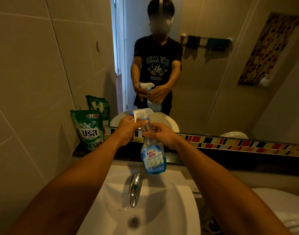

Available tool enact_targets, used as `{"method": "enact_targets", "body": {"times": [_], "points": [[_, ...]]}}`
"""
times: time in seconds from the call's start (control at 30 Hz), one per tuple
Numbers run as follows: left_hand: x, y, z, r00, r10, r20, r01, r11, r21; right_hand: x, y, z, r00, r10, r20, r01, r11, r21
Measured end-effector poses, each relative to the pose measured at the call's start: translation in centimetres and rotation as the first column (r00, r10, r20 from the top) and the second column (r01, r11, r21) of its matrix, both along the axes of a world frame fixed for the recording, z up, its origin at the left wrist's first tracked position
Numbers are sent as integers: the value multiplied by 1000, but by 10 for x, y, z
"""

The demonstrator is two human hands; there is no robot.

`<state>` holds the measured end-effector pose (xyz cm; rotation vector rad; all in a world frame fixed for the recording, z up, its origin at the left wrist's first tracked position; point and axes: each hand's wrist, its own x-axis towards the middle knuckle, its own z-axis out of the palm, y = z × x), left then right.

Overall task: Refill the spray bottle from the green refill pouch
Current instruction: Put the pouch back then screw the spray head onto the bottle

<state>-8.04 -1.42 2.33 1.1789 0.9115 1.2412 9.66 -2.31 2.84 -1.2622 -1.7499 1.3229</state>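
A clear spray bottle with a blue label and a little blue liquid at its bottom hangs above the back of the sink. My left hand is closed around the collar under its white and blue trigger head. My right hand grips the bottle's neck and shoulder. The green refill pouch stands upright on the dark ledge at the left, against the tiled wall, well apart from both hands.
The white sink lies below with a chrome tap and a drain. A mirror behind the ledge reflects the person and the bottle. A coloured mosaic strip runs along it. A white toilet is at the lower right.
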Motion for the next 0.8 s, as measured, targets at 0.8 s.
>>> {"method": "enact_targets", "body": {"times": [0.8], "points": [[26,-4,-130,956,-77,-282,-69,878,-474,17,49,-58,947,-305,96,293,948,122]]}}
